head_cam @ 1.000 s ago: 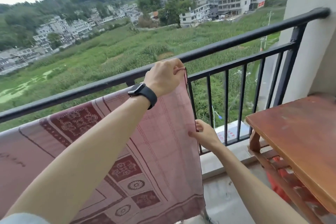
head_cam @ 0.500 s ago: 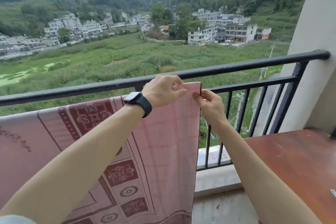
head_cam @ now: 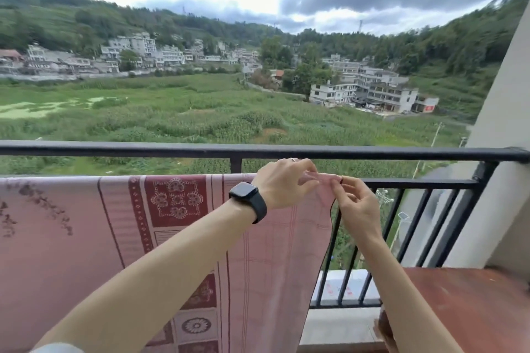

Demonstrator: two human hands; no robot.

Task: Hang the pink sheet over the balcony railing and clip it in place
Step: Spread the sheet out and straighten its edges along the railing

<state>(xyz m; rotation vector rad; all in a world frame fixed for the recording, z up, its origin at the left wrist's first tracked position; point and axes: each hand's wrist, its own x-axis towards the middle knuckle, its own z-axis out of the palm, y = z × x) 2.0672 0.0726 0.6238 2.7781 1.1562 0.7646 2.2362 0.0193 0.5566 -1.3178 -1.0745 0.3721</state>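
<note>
The pink sheet [head_cam: 86, 238], patterned with dark red squares, hangs over the lower rail of the black balcony railing [head_cam: 143, 149] and covers the left and middle bars. My left hand [head_cam: 282, 185], with a black watch on the wrist, pinches the sheet's top right corner at the rail. My right hand [head_cam: 357, 203] grips the same corner edge right beside it. Fingertips of both hands meet on the fabric. No clip is visible.
A reddish wooden table [head_cam: 473, 309] stands at the lower right, close to the railing. A pale wall column [head_cam: 499, 152] closes the right side where the railing ends. Beyond the rail lie green fields and white buildings.
The view has tilted upward. My right hand rose from the sheet's side edge to its top corner beside my left hand, and the corner now lies flat on the lower rail.
</note>
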